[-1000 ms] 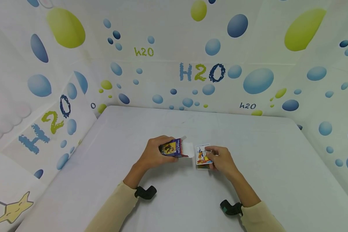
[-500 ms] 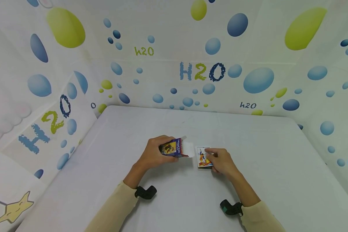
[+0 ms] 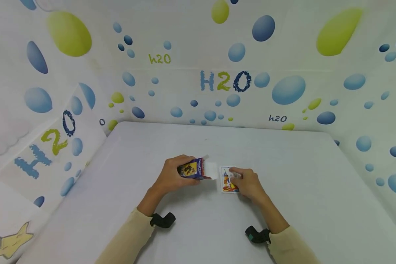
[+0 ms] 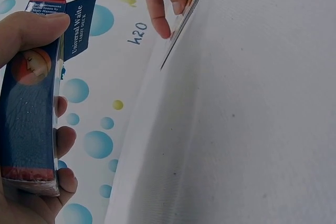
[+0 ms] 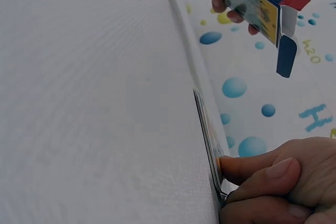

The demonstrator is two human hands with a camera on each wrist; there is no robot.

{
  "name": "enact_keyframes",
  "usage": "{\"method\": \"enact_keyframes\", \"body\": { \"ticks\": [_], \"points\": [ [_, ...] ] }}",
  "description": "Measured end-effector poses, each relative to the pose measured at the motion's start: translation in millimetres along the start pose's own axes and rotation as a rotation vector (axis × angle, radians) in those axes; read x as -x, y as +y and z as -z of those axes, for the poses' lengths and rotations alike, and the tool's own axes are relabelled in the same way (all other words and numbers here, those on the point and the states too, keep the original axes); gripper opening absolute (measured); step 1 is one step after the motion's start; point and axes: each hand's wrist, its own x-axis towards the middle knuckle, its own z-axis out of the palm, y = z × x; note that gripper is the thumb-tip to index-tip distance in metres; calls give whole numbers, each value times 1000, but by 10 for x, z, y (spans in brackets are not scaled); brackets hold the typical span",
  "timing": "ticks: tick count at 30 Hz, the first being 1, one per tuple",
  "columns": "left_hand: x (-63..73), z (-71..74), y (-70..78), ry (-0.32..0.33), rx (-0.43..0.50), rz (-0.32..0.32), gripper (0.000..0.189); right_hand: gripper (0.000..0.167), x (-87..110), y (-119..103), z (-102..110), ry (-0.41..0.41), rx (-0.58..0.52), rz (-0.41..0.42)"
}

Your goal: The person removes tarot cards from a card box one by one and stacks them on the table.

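Note:
In the head view my left hand [image 3: 172,176] grips a blue tarot card box [image 3: 189,169], held above the table. Its open end faces right, the flaps sticking out; "Universal Waite Tarot Deck" is printed on a flap [image 4: 80,27] in the left wrist view. Just right of the box, a thin stack of tarot cards [image 3: 228,183] lies on the table with a colourful picture on top. My right hand [image 3: 250,185] holds the stack at its right side, thumb and index finger on the top card. From the right wrist, the stack [image 5: 205,129] shows edge-on, fingers curled against it.
A white cloth covers the table [image 3: 198,223]. Behind it and to the sides hangs a white curtain [image 3: 184,88] with blue and green spots and H2O lettering. Each wrist carries a black camera mount [image 3: 163,220].
The top card, earlier raised and offset over the stack, now lies flush on it as my right hand lowered. My left hand keeps the box in place. The head view shifted slightly.

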Motion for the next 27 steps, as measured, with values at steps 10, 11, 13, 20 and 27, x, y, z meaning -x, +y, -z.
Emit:
{"method": "enact_keyframes", "body": {
  "ticks": [10,11,13,20,27],
  "points": [
    [43,26,-13,-7,18,-1,72,38,27,-17,36,114,-62,4],
    [43,14,-18,-8,22,-9,72,38,37,-20,59,145,-58,11],
    [48,2,-26,-11,27,-22,72,38,51,-32,97,190,-11,33],
    [66,-8,-30,-2,8,-20,71,64,52,-232,75,85,413,84],
    [64,17,-14,-23,4,5,73,76,33,-500,-55,-116,649,41]
  ]
}}
